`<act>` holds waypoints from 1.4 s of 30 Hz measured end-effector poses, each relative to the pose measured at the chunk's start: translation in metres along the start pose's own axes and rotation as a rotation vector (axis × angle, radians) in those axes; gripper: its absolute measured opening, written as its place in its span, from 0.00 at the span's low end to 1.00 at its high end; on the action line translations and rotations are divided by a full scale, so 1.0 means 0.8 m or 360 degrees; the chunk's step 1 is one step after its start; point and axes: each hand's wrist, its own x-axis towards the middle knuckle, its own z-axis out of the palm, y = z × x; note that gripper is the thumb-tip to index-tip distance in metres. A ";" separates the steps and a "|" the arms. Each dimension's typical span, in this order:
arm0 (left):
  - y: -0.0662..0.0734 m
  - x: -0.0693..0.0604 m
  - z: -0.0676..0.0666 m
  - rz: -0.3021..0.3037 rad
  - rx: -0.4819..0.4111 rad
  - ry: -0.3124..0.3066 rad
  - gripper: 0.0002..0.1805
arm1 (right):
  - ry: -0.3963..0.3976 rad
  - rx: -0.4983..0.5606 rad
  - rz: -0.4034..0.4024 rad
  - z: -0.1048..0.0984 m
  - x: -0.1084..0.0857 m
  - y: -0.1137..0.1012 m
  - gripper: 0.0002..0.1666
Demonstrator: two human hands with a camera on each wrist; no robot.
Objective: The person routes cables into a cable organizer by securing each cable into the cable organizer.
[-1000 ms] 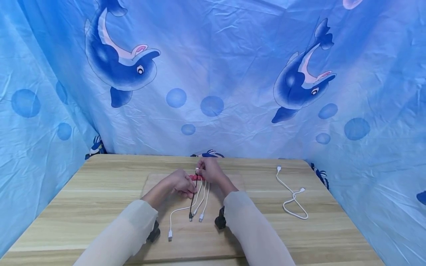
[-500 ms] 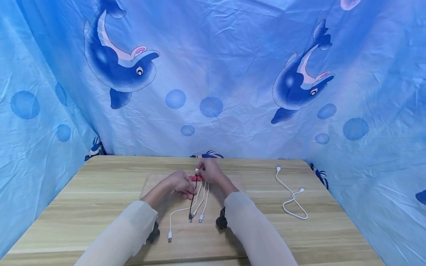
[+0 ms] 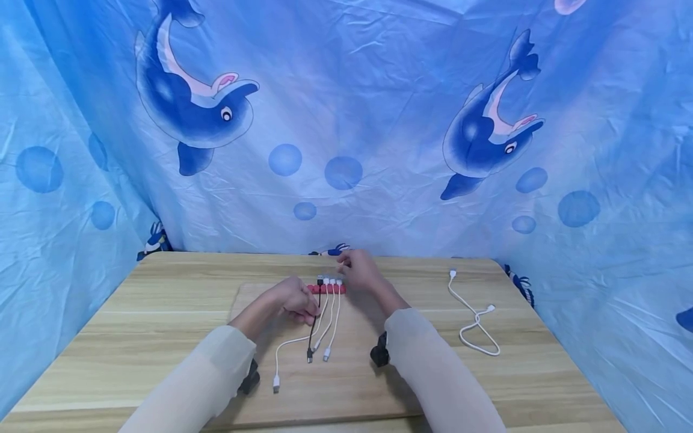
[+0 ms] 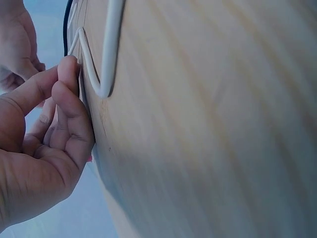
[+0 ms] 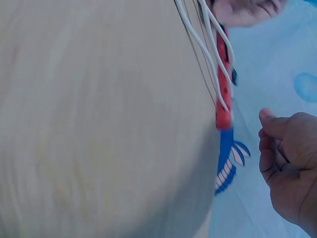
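A red slotted cable holder (image 3: 338, 290) lies toward the far side of a wooden board. Several cables sit side by side in it, one black USB cable (image 3: 318, 300) and white USB cables (image 3: 337, 319), their far plugs just beyond the strip. My left hand (image 3: 296, 299) is left of the holder, thumb and index finger pinching the black cable; in the left wrist view the fingertips (image 4: 68, 64) meet at its lower visible end. Beyond the holder's right end, my right hand (image 3: 358, 269) hovers with loosely bent fingers and nothing in them, also seen in the right wrist view.
A separate white cable (image 3: 479, 322) lies looped on the table at the right. The near ends of the cables, such as a white plug (image 3: 277, 383), spread over the board (image 3: 325, 403). A blue dolphin curtain (image 3: 379, 120) encloses the table's back and sides.
My right hand has let go of the black cable's far plug and moved right and away from the holder, uncovering the row of plugs. The left hand has stayed in place.
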 end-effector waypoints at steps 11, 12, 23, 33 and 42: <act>-0.001 0.002 -0.001 -0.0019 0.0017 -0.0025 0.02 | 0.0140 -0.0174 -0.0058 -0.051 -0.014 0.033 0.09; -0.001 0.002 -0.001 -0.0020 0.0020 -0.0025 0.01 | 0.0155 -0.0198 -0.0063 -0.056 -0.016 0.036 0.10; -0.001 0.001 0.002 0.0002 0.0046 0.0011 0.02 | 0.0202 -0.0292 -0.0070 -0.103 -0.038 0.073 0.12; -0.001 0.002 0.001 -0.0037 0.0058 0.0016 0.02 | 0.0242 -0.0311 -0.0015 -0.136 -0.059 0.117 0.12; 0.001 0.000 0.000 -0.0033 0.0070 0.0017 0.02 | 0.0282 -0.0408 0.0022 -0.152 -0.081 0.174 0.11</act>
